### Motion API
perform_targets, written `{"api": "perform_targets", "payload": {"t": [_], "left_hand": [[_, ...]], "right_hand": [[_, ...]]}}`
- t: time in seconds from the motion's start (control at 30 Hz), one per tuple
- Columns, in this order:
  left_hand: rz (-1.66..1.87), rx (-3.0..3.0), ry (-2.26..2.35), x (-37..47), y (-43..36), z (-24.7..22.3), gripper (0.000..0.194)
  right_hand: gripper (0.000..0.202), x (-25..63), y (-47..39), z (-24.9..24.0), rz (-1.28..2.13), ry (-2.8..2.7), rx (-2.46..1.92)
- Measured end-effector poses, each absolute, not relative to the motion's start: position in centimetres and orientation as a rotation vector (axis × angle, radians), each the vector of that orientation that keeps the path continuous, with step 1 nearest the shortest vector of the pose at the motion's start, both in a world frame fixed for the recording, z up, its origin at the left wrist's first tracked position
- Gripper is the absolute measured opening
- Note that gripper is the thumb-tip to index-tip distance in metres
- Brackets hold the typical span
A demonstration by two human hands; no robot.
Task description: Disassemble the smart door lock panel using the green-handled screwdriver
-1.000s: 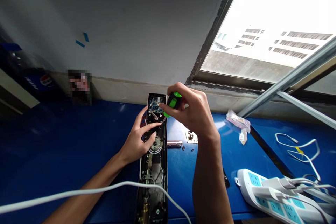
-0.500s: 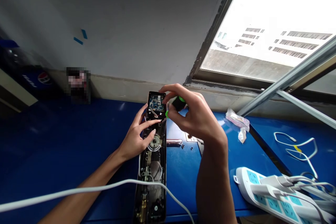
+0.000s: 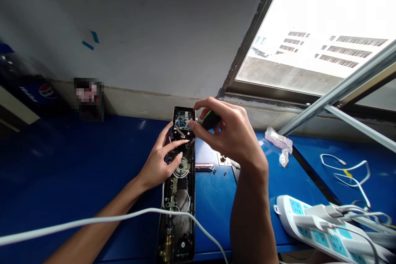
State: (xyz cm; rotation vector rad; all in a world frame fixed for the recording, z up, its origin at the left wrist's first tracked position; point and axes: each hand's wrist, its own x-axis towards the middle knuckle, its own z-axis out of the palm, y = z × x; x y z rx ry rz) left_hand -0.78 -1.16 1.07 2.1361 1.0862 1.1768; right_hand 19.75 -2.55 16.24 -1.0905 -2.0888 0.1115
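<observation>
From here I see the right hand curled around a green-and-black screwdriver, its shaft slanting over the open black housing on the blue table. The left hand is spread open, fingertips on that housing, below its circuit board.

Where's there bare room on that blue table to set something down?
Widest: blue table between the left forearm and the wall. Smaller: between the right forearm, plastic packet and power strip. Crowded: right of the opened device, with small dark parts and a metal plate.
</observation>
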Motion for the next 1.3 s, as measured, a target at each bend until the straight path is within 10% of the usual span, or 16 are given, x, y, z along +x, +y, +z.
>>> {"api": "perform_targets", "payload": {"t": [1.3], "left_hand": [[1.169,2.156,1.090,-0.67,-1.24,1.35,0.042]], "right_hand": [[0.037,20.40,-2.78,16.22,0.106,-2.124,-1.055]]}}
